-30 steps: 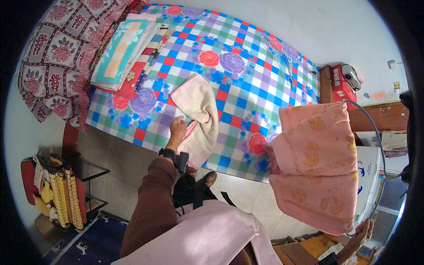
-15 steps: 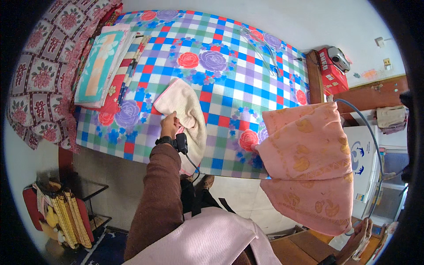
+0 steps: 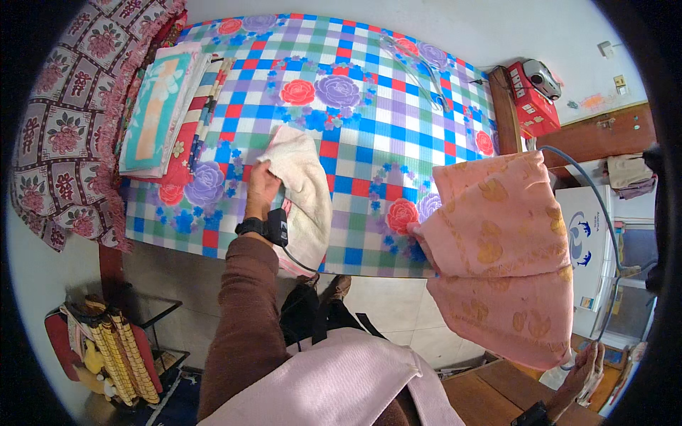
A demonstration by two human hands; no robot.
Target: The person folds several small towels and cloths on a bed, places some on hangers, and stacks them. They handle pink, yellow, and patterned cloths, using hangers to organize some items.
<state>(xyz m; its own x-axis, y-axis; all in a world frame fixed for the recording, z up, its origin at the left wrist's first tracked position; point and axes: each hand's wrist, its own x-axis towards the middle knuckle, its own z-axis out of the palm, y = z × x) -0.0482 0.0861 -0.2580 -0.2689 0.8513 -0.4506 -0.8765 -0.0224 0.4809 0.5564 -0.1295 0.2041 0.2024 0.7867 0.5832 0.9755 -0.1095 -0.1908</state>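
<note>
While pinching the cream towel [image 3: 305, 216] between closed left fingers [image 3: 266, 170], apparently to steady its edge, holding straightened right fingers [image 3: 590, 360] near the pink towel [image 3: 501, 245] with unclear grip.

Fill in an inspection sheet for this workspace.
Surface: checked, flowered cover over a bed-like platform.
Job's things: cream cloth, rumpled on the cover; pink cloth, folded, to its right, overlapping the cover's near edge in this view.
Clutter: stack of folded cloths at left; red box with a grey device on top, at far right.
Hands: left hand holds the cream cloth's left edge; right hand is near the pink cloth's lower corner, grip unclear.
Cables: black cord from the black device at the left wrist; grey-blue cable at right.
Surroundings: tiled floor, pale wall.
</note>
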